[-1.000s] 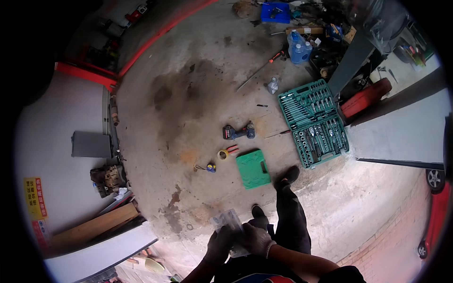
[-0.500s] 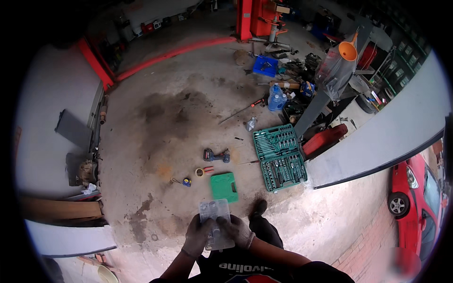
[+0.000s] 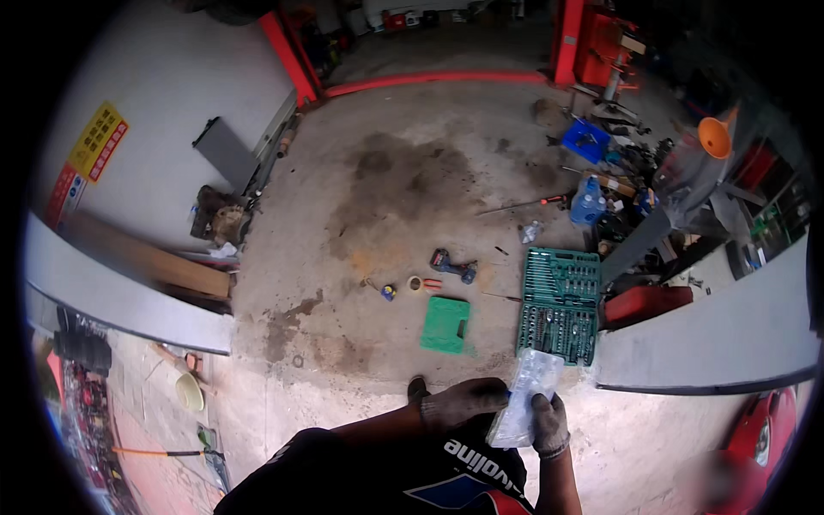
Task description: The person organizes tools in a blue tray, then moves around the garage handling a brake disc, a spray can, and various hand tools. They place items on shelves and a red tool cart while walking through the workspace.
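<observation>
Right grip [image 3: 549,425] holds a clear box [image 3: 534,386]; left grip [image 3: 468,402] touches it, hold unclear. White lettering [image 3: 479,463] crosses the black shirt [image 3: 369,468].

- Green case [image 3: 445,324], lying flat just below centre
- Opened teal socket set [image 3: 558,303], lower right of centre
- Cordless power tool [image 3: 455,267], near the middle
- Tape roll [image 3: 409,283] just beside red-handled pliers [image 3: 433,284], mid-frame
- Tape measure [image 3: 388,293], near the tape roll's left
- Blue tray [image 3: 590,151] and blue bottles [image 3: 587,203], upper right
- Orange funnel [image 3: 713,138], farther right
- Yellow-and-red sign [image 3: 97,142], upper left
- Red car [image 3: 777,421], lower right
</observation>
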`<control>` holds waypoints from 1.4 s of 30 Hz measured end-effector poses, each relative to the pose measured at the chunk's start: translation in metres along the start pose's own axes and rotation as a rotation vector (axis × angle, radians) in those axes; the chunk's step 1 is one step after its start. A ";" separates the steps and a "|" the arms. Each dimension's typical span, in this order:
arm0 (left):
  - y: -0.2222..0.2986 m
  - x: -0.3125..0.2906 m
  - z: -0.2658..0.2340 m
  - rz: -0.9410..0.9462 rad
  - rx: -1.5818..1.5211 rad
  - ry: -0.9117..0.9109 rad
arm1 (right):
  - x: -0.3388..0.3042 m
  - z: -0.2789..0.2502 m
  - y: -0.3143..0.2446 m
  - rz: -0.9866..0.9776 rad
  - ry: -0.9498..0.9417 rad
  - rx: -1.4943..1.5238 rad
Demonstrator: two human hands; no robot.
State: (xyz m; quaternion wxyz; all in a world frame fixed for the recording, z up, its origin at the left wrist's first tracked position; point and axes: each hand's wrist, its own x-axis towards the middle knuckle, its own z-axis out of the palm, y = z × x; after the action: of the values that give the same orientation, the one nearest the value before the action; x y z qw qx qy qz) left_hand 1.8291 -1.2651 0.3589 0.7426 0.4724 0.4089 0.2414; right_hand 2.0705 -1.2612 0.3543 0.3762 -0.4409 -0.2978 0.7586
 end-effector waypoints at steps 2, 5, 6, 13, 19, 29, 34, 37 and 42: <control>0.013 0.007 0.016 -0.016 -0.365 -0.098 | 0.003 -0.013 -0.007 0.048 -0.037 0.025; 0.019 0.034 0.034 0.059 -0.541 -0.218 | 0.000 -0.032 -0.022 0.077 0.009 0.019; 0.024 0.043 0.038 0.091 -0.572 -0.255 | -0.003 -0.039 -0.026 0.061 0.028 0.026; 0.036 0.084 0.052 -0.223 -0.499 -0.371 | -0.049 -0.054 -0.024 -0.161 0.267 0.183; 0.051 0.154 0.171 -0.199 -0.212 -0.437 | -0.130 -0.122 -0.016 -0.325 0.776 0.358; 0.028 0.294 0.461 0.350 0.412 -0.754 | -0.280 -0.341 -0.030 -0.539 1.288 0.299; 0.047 0.355 0.598 0.061 0.177 -0.828 | -0.359 -0.449 -0.089 -0.573 1.367 0.163; 0.058 0.408 0.678 -0.071 0.159 -0.881 | -0.384 -0.519 -0.097 -0.554 1.353 0.236; 0.038 0.524 0.777 -0.323 0.058 -0.858 | -0.391 -0.648 -0.119 -0.424 1.274 0.228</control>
State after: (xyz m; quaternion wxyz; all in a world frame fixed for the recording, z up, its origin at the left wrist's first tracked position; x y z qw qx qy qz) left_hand 2.7666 -1.2500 0.3647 0.8593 0.4805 0.1395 -0.1062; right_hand 2.8141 -1.4445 0.3404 0.6629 -0.6911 -0.0162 0.2875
